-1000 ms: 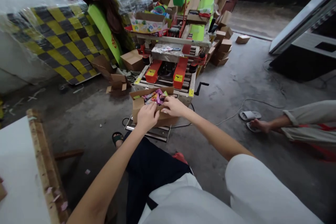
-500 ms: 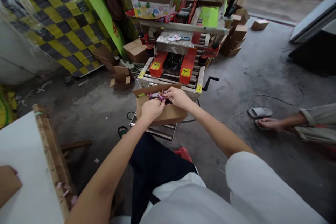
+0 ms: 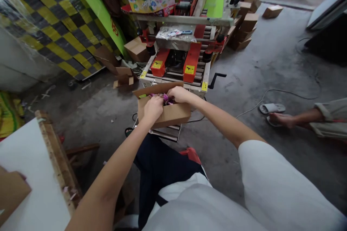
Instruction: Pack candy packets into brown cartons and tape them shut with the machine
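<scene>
An open cardboard box stands on the short roller stand in front of me, with its far flap raised. Shiny purple-wrapped pieces lie inside, too small to name. My left hand reaches over the near wall of the box, fingers curled down into it and their tips hidden. From the right, my right hand dips in with bent, closed fingers at the purple wrappers. What lies under each set of fingertips is mostly covered by the hands.
A roller-conveyor machine with orange guides and a black crank stands just beyond the box. At left is a white table with a wooden edge. A person's foot and a cable are on the floor at right.
My left hand has sunk slightly deeper into the box and shifted a little left. My right hand stays at the wrappers, its fingers lower among them. The whole view has shifted slightly.
</scene>
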`<state>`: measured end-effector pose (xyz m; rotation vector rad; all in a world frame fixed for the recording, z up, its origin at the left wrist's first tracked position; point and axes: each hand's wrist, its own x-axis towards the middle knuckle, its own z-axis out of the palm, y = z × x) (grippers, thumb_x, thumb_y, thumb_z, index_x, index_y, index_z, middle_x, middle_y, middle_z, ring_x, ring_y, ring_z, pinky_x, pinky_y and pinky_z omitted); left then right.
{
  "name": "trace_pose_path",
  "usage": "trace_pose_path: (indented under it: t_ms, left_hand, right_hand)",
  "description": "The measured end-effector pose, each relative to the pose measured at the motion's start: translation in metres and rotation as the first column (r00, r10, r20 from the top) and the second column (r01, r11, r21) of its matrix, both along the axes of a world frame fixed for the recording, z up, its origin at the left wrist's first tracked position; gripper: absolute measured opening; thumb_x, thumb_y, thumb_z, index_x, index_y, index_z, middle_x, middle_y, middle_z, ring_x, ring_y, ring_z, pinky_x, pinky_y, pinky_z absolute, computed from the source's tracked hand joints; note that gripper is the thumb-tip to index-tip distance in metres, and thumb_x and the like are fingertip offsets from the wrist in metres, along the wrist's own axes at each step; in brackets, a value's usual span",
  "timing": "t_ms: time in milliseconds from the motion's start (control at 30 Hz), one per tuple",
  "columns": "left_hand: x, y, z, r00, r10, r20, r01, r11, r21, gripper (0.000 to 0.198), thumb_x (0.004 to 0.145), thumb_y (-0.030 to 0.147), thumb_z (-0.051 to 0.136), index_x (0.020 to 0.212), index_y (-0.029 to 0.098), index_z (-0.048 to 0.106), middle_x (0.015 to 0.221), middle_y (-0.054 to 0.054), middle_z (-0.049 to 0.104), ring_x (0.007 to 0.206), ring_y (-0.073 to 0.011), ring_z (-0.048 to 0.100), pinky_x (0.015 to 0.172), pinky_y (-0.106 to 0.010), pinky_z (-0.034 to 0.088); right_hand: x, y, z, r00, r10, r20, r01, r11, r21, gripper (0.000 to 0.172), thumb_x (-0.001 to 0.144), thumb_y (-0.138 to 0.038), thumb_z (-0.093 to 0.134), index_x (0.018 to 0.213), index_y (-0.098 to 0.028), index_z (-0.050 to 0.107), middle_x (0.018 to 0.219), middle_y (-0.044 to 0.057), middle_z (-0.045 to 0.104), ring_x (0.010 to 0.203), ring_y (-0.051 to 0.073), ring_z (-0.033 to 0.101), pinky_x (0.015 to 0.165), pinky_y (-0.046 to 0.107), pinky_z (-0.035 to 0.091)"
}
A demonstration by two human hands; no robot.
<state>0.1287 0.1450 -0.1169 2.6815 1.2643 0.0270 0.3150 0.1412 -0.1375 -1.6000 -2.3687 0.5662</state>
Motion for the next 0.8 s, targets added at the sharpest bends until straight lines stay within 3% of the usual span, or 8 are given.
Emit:
trace_pose_path:
  t_ms: [100,200,267,333,500,633,800]
  left_hand:
    - [0.003,0.002,0.009,0.995,0.025,-0.101,-0.029,0.999,-0.041,0.036,0.098,0.020,0.042,0.105,0.015,0.077,0.118,-0.014,0.074,0.117,-0.0273,0.066,0.104,-0.036,0.049]
    - [0.006,0.003,0.014,0.985,0.066,-0.160,-0.075,0.996,-0.047,0.037,0.099,0.027,0.044,0.101,0.016,0.079,0.111,-0.014,0.076,0.109,-0.0300,0.069,0.095,-0.037,0.052]
    - [0.008,0.003,0.013,0.979,0.097,-0.181,-0.102,0.995,-0.019,0.035,0.097,0.028,0.046,0.102,0.016,0.079,0.108,-0.015,0.076,0.107,-0.0313,0.070,0.092,-0.038,0.053]
    - [0.009,0.002,0.009,0.977,0.119,-0.175,-0.116,0.993,0.027,0.034,0.095,0.025,0.048,0.103,0.014,0.078,0.107,-0.016,0.076,0.106,-0.0311,0.069,0.091,-0.038,0.052]
    - [0.004,-0.009,-0.001,0.997,0.078,-0.029,-0.074,0.990,0.124,0.037,0.099,0.024,0.039,0.095,0.014,0.075,0.106,-0.014,0.073,0.104,-0.0280,0.067,0.093,-0.036,0.049]
    - [0.001,-0.011,-0.004,0.998,0.066,-0.004,-0.065,0.989,0.136,0.033,0.098,0.020,0.040,0.100,0.014,0.072,0.108,-0.013,0.071,0.103,-0.0267,0.067,0.089,-0.034,0.050]
    - [0.006,-0.004,-0.002,0.984,0.062,-0.167,-0.055,0.997,0.047,0.035,0.097,0.020,0.039,0.102,0.014,0.074,0.109,-0.014,0.073,0.103,-0.0286,0.068,0.086,-0.036,0.051]
  right_hand:
    - [0.008,-0.007,-0.007,0.975,-0.026,-0.221,0.043,0.996,0.074,0.038,0.081,0.000,0.056,0.107,-0.015,0.079,0.111,0.008,0.076,0.105,0.022,0.069,0.092,0.030,0.050]
    - [0.000,-0.026,-0.006,0.896,-0.076,-0.437,0.207,0.943,0.261,0.042,0.087,-0.003,0.049,0.118,-0.014,0.073,0.120,0.010,0.072,0.113,0.022,0.065,0.100,0.033,0.050]
    - [-0.011,-0.042,-0.004,0.881,-0.060,-0.469,0.270,0.878,0.396,0.039,0.091,-0.006,0.046,0.119,-0.016,0.072,0.125,0.012,0.069,0.118,0.023,0.061,0.104,0.037,0.048]
    - [-0.023,-0.054,-0.001,0.921,-0.045,-0.387,0.228,0.868,0.442,0.037,0.094,-0.009,0.046,0.118,-0.017,0.073,0.122,0.012,0.069,0.117,0.025,0.060,0.104,0.039,0.048]
    - [-0.024,-0.052,0.005,0.973,-0.214,-0.091,0.225,0.965,0.133,0.039,0.092,-0.007,0.050,0.119,-0.018,0.076,0.119,0.011,0.073,0.110,0.025,0.065,0.093,0.033,0.050]
    - [-0.017,-0.022,0.016,0.989,-0.121,0.081,0.123,0.992,-0.020,0.032,0.090,-0.011,0.057,0.110,-0.022,0.081,0.108,0.010,0.077,0.102,0.027,0.070,0.083,0.032,0.050]
    - [-0.026,-0.001,0.016,0.987,-0.096,0.132,0.104,0.993,-0.054,0.022,0.089,-0.009,0.061,0.100,-0.008,0.081,0.094,0.019,0.077,0.092,0.029,0.072,0.081,0.033,0.050]
